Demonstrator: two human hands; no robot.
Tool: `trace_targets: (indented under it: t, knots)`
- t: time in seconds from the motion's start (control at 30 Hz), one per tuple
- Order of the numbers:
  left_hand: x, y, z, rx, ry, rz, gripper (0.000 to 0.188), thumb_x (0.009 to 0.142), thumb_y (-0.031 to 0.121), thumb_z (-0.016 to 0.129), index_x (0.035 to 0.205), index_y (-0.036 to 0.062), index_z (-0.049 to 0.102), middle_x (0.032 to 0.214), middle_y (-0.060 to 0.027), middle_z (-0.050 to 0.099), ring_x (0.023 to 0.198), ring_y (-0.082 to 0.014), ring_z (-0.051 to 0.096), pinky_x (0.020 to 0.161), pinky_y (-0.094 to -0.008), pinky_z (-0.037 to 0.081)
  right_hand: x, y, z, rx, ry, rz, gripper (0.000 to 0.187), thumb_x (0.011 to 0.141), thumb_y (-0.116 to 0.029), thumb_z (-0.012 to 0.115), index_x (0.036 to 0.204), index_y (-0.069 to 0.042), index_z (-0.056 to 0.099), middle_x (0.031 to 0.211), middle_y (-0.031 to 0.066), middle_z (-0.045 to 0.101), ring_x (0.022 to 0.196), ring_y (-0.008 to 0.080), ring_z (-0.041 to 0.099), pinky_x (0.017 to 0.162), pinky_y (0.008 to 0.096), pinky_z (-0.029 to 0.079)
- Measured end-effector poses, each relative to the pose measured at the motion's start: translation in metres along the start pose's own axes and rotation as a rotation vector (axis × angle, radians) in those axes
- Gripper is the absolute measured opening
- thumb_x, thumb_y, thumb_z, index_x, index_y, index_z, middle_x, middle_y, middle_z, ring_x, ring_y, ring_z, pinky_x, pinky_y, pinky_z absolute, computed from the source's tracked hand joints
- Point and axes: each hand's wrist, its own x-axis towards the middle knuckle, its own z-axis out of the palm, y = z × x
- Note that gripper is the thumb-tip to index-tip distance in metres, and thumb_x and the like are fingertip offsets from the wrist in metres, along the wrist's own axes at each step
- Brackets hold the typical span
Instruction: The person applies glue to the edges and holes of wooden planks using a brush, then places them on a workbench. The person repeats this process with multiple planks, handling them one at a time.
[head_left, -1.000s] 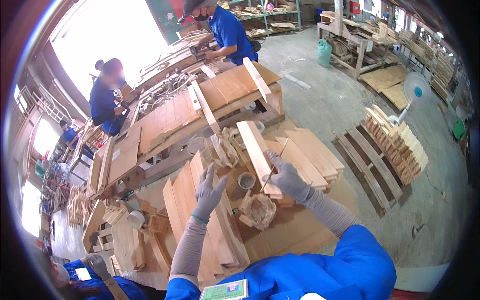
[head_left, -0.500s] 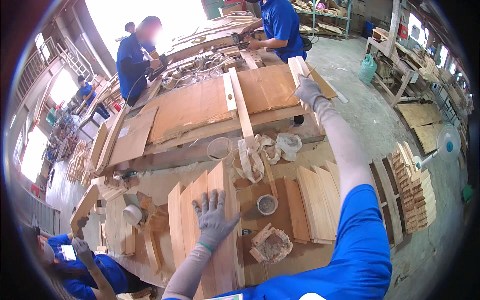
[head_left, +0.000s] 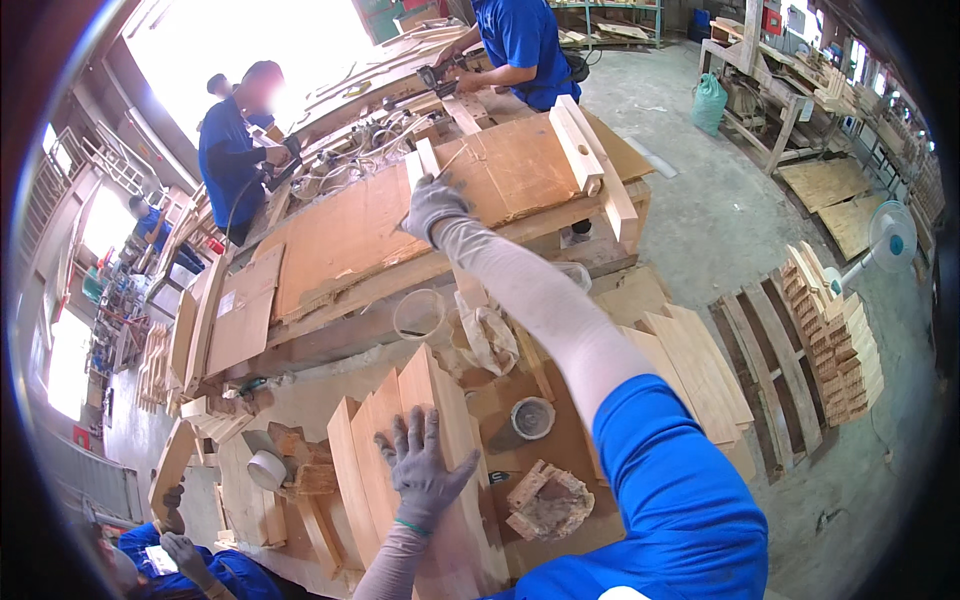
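My left hand [head_left: 428, 470], in a grey glove, lies with spread fingers on a row of pale wooden boards [head_left: 372, 425] on the near bench. My right hand [head_left: 437, 210], also gloved, is stretched out over the far bench. Its fingers are closed round a thin stick [head_left: 454, 160], whose far end shows beyond the hand. Just past this hand are two short wooden strips [head_left: 422, 160], partly covered by it. To their right, a pale block with a round hole [head_left: 576, 150] lies beside a longer strip [head_left: 604, 178] across the far bench's edge.
A grey cup [head_left: 532, 418] and a rough wooden container [head_left: 550, 502] stand right of my left hand. More boards [head_left: 690, 370] lie beyond my right arm. Two co-workers [head_left: 228, 160] [head_left: 522, 50] hold power tools across the bench; another person [head_left: 215, 570] is at lower left.
My right hand has moved left along the far bench, from the holed block at the right to the two short strips, still with the stick. My left hand stays on the boards.
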Motion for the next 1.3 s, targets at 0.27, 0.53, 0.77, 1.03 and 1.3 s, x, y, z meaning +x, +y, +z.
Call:
trace_targets:
  t: [0.27, 0.53, 0.77, 1.03, 1.3]
  knots:
    - [0.005, 0.004, -0.002, -0.016, -0.011, 0.01, 0.083, 0.072, 0.056, 0.062, 0.136, 0.0075, 0.039, 0.14, -0.0159, 0.038, 0.134, -0.0408, 0.023, 0.108, -0.0597, 0.003, 0.045, 0.063, -0.005, 0.79, -0.245, 0.141, 0.042, 0.063, -0.023, 0.072, 0.091, 0.008, 0.064, 0.091, 0.0261, 0.065, 0.082, 0.0318, 0.066, 0.073, 0.0403, 0.053]
    - [0.001, 0.004, 0.0, 0.013, 0.002, 0.027, 0.084, 0.072, 0.057, 0.062, 0.135, 0.0077, 0.04, 0.14, -0.0166, 0.038, 0.134, -0.042, 0.023, 0.108, -0.0612, 0.003, 0.039, 0.125, -0.08, 0.122, 0.045, 0.152, 0.041, 0.071, -0.022, 0.067, 0.105, 0.0, 0.063, 0.106, 0.0253, 0.062, 0.097, 0.0324, 0.063, 0.082, 0.0416, 0.051]
    - [0.0, 0.009, -0.006, 0.016, -0.054, 0.0, 0.085, 0.072, 0.059, 0.06, 0.137, 0.0081, 0.038, 0.143, -0.016, 0.034, 0.135, -0.0405, 0.02, 0.108, -0.0604, 0.002, 0.018, 0.169, -0.058, -0.151, 0.087, 0.152, 0.04, 0.077, -0.029, 0.064, 0.11, -0.007, 0.06, 0.107, 0.0188, 0.062, 0.098, 0.0337, 0.062, 0.082, 0.0429, 0.051]
    - [-0.002, 0.008, -0.008, 0.048, -0.114, -0.028, 0.087, 0.075, 0.056, 0.057, 0.141, 0.0045, 0.031, 0.147, -0.0157, 0.027, 0.137, -0.0377, 0.016, 0.11, -0.0563, 0.003, -0.132, 0.14, -0.065, -0.203, 0.284, -0.315, 0.033, 0.075, -0.019, 0.057, 0.105, -0.006, 0.059, 0.095, 0.0163, 0.062, 0.091, 0.032, 0.06, 0.078, 0.0448, 0.047]
    - [-0.005, 0.003, -0.007, 0.09, -0.193, -0.007, 0.089, 0.076, 0.056, 0.055, 0.142, 0.0041, 0.025, 0.15, -0.0121, 0.022, 0.139, -0.0309, 0.016, 0.11, -0.0544, 0.01, -0.328, 0.209, -0.095, -0.106, 0.017, -0.113, 0.036, 0.075, -0.023, 0.059, 0.105, -0.005, 0.06, 0.1, 0.0189, 0.065, 0.092, 0.0335, 0.064, 0.079, 0.0471, 0.049]
